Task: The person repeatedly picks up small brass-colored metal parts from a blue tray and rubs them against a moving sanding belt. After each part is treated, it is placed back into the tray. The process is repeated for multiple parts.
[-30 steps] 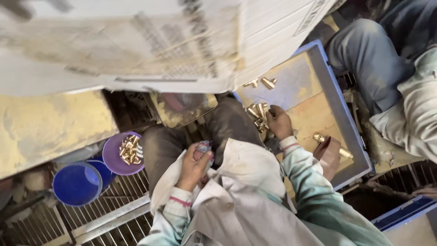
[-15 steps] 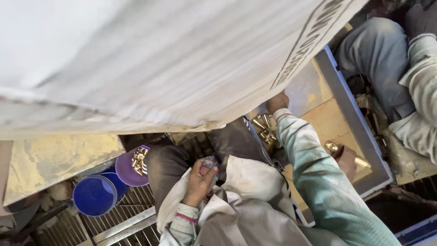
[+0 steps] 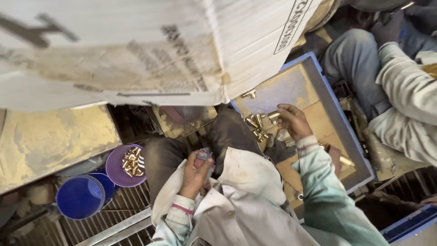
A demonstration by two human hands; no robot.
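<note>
Reaching right hand (image 3: 293, 120) among brass fittings (image 3: 257, 125), blue tray (image 3: 350, 136).

One package only: a big cardboard box (image 3: 136, 50), off-white to pale grey, filling the top-left and top-middle of the view, close to the camera and partly blurred. Its broad face has a tan, dirty smear across the middle and faded dark print. Its right-hand face is ribbed and carries a dark-outlined rectangular printed label (image 3: 298, 23), tilted, near the top edge. The box's lower right corner hangs over the far left corner of the blue-rimmed tray (image 3: 350, 136). No screens or signs visible.
</note>
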